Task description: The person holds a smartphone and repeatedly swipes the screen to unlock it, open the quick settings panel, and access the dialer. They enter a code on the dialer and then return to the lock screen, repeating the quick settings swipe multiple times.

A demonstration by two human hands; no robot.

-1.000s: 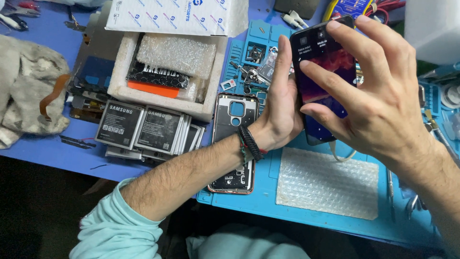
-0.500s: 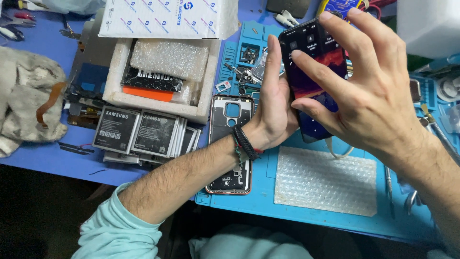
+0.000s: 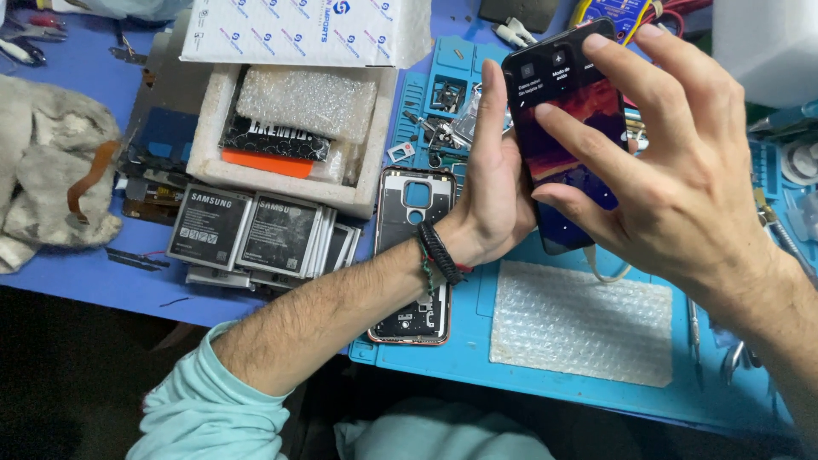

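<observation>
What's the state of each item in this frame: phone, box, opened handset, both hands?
smartphone: screen lit, held up off the mat, cable plugged in at the bottom
left hand: grip on the smartphone's left edge
right hand: fingers spread across the screen
white box: open, lid flipped back
opened handset: back cover off, lying flat
batteries: stacked, loose

One head-worn camera looks steeply down, close over the blue work mat (image 3: 477,358).
</observation>
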